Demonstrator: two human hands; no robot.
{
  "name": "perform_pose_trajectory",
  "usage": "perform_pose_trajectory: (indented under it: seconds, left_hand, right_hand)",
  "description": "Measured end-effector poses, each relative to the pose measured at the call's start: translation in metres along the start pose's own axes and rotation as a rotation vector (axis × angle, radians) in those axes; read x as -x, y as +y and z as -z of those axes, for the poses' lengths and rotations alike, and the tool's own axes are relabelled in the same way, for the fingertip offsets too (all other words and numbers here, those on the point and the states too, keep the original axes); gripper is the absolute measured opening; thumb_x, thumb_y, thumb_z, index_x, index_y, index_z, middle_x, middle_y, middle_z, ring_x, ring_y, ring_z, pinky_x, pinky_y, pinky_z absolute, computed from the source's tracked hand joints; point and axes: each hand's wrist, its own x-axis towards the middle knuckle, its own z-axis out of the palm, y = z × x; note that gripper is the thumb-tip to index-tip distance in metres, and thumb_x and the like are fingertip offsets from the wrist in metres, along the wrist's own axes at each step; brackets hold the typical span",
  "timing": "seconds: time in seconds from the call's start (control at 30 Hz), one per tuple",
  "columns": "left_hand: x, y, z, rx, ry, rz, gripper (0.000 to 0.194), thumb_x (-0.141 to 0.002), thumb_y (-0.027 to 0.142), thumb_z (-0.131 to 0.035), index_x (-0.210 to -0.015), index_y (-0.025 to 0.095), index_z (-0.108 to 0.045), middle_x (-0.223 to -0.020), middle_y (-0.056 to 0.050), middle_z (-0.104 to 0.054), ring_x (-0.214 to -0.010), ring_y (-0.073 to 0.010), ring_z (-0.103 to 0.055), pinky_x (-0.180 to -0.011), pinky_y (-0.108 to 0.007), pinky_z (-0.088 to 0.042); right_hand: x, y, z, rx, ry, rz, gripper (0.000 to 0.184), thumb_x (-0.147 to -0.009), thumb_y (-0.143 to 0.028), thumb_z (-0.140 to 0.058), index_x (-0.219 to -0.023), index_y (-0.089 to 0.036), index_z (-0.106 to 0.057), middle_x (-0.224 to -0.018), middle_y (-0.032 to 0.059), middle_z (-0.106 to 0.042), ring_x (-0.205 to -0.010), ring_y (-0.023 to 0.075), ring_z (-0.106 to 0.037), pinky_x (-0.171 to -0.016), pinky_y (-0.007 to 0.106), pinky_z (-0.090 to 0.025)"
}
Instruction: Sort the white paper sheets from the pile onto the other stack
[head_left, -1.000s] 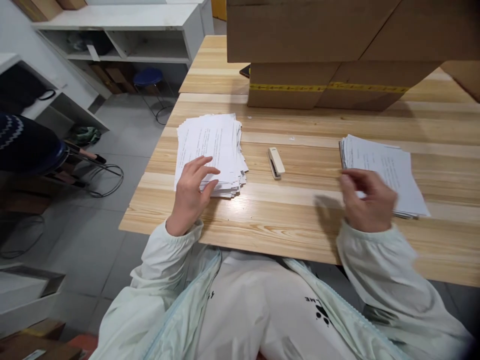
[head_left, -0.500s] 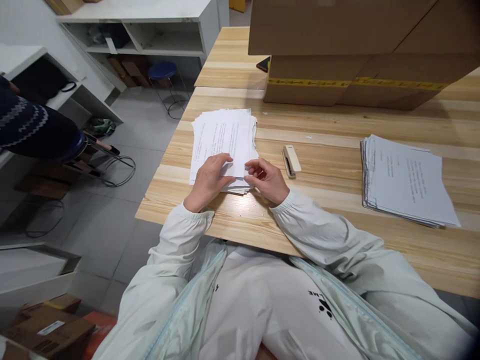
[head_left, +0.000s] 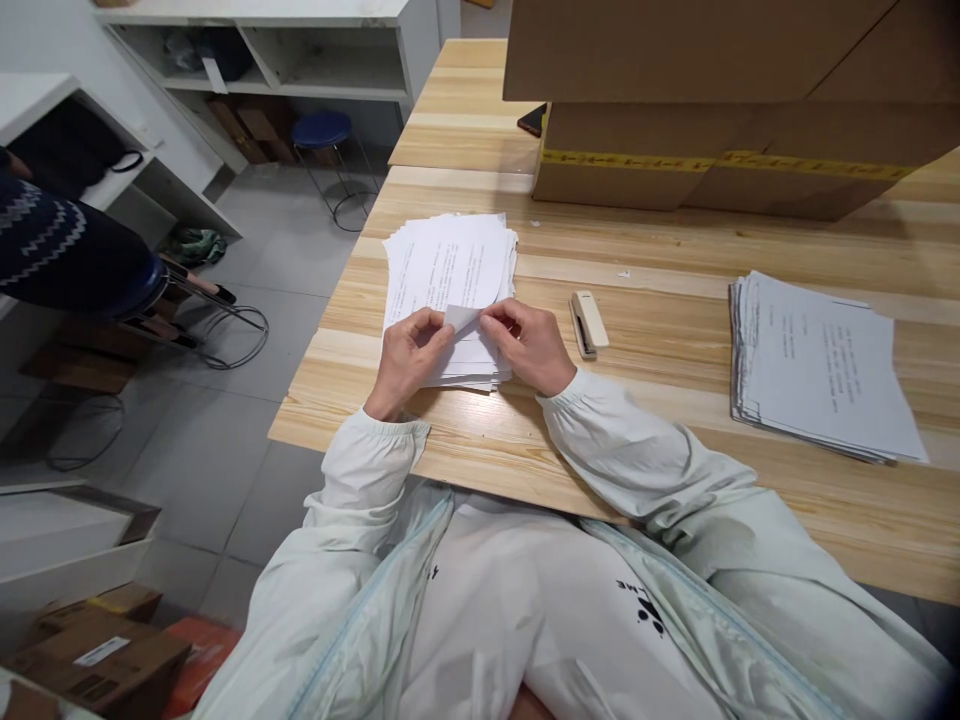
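In front of me a stack of printed paper sheets [head_left: 450, 255] lies on the wooden table. The near edge of its top sheet is lifted and curled back, its pale underside [head_left: 461, 317] showing between my hands. My left hand [head_left: 409, 358] is closed, thumb and fingers pinching the sheet on the left side. On the right side my right hand [head_left: 531, 345] pinches the same lifted edge between thumb and forefinger. Just right of that hand rests a cream-coloured stapler [head_left: 589, 324]. A second stack of printed sheets [head_left: 821, 365] lies farther right.
Large cardboard boxes [head_left: 637, 150] with yellow tape stand at the table's back, a dark phone [head_left: 532, 121] beside them. Small paper scraps dot the tabletop [head_left: 645, 260]. Left of the table are a blue stool [head_left: 322, 130], shelves [head_left: 330, 70] and a seated person [head_left: 75, 240].
Both hands have moved up and pinched the top sheet. Its near edge, flat before, is now raised and curled away from the stack.
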Motion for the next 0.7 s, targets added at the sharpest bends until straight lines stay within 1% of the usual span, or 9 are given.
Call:
perform_pose_trajectory:
  seconds: [0.1, 0.17, 0.27, 0.33, 0.4, 0.47, 0.57, 0.7]
  left_hand:
    - [0.001, 0.004, 0.004, 0.035, -0.042, 0.022, 0.024, -0.083, 0.042, -0.068, -0.078, 0.019, -0.065, -0.078, -0.001, -0.066, -0.074, -0.0146, -0.057, -0.072, -0.028, -0.044]
    - [0.001, 0.008, 0.005, 0.046, -0.073, 0.021, 0.030, -0.086, 0.049, -0.066, -0.079, 0.019, -0.067, -0.078, -0.002, -0.067, -0.075, -0.0149, -0.058, -0.073, -0.029, -0.045]
    - [-0.004, 0.011, 0.004, 0.060, -0.111, 0.001, 0.042, -0.092, 0.057, -0.056, -0.080, 0.019, -0.070, -0.081, -0.004, -0.070, -0.075, -0.0152, -0.060, -0.075, -0.030, -0.045]
    - [-0.008, 0.010, 0.002, 0.055, -0.093, -0.005, 0.045, -0.094, 0.057, -0.052, -0.078, 0.019, -0.070, -0.079, -0.004, -0.070, -0.074, -0.0147, -0.060, -0.073, -0.029, -0.045]
    - [-0.012, 0.008, -0.001, 0.059, -0.065, 0.002, 0.042, -0.093, 0.054, -0.055, -0.075, 0.019, -0.069, -0.075, -0.003, -0.069, -0.071, -0.0139, -0.059, -0.070, -0.028, -0.045]
    - [-0.015, 0.007, -0.004, 0.082, -0.057, 0.011, 0.034, -0.091, 0.048, -0.061, -0.075, 0.018, -0.067, -0.075, -0.002, -0.069, -0.071, -0.0132, -0.059, -0.070, -0.028, -0.045]
    - [-0.017, 0.008, -0.009, 0.088, -0.044, 0.026, 0.025, -0.088, 0.039, -0.064, -0.074, 0.018, -0.063, -0.074, 0.000, -0.067, -0.071, -0.0127, -0.059, -0.070, -0.028, -0.045]
    - [-0.019, 0.015, -0.014, 0.014, -0.030, 0.056, 0.024, -0.083, 0.038, -0.069, -0.072, 0.019, -0.060, -0.069, 0.001, -0.061, -0.066, -0.0119, -0.053, -0.064, -0.027, -0.041]
  right_hand:
    - [-0.011, 0.001, -0.006, -0.320, -0.051, -0.276, 0.031, -0.090, -0.046, -0.063, -0.077, -0.017, -0.063, -0.074, 0.0026, -0.066, -0.060, 0.0105, -0.059, -0.051, 0.023, -0.050]
    - [-0.015, 0.001, -0.008, -0.458, -0.061, -0.370, 0.039, -0.085, -0.054, -0.068, -0.076, -0.017, -0.063, -0.074, 0.0025, -0.066, -0.059, 0.0095, -0.060, -0.049, 0.021, -0.053]
    - [-0.015, -0.001, -0.008, -0.517, -0.061, -0.392, 0.044, -0.078, -0.059, -0.074, -0.074, -0.017, -0.062, -0.070, 0.0012, -0.065, -0.060, 0.0091, -0.062, -0.049, 0.019, -0.056]
    - [-0.014, -0.002, -0.007, -0.530, -0.059, -0.401, 0.045, -0.075, -0.059, -0.076, -0.074, -0.017, -0.061, -0.068, 0.0007, -0.065, -0.060, 0.0095, -0.063, -0.049, 0.019, -0.056]
    - [-0.014, -0.003, -0.007, -0.539, -0.056, -0.416, 0.046, -0.073, -0.059, -0.078, -0.073, -0.017, -0.060, -0.067, 0.0004, -0.066, -0.059, 0.0097, -0.063, -0.049, 0.020, -0.057]
    - [-0.014, -0.003, -0.007, -0.545, -0.055, -0.430, 0.045, -0.072, -0.057, -0.080, -0.073, -0.017, -0.058, -0.065, -0.0002, -0.066, -0.057, 0.0100, -0.063, -0.048, 0.021, -0.057]
    - [-0.014, -0.001, -0.008, -0.545, -0.048, -0.433, 0.041, -0.073, -0.051, -0.081, -0.074, -0.017, -0.058, -0.065, -0.0005, -0.066, -0.057, 0.0102, -0.064, -0.049, 0.021, -0.057]
    - [-0.014, 0.001, -0.009, -0.535, -0.053, -0.411, 0.036, -0.078, -0.047, -0.078, -0.075, -0.017, -0.060, -0.069, 0.0000, -0.067, -0.058, 0.0090, -0.064, -0.049, 0.020, -0.056]
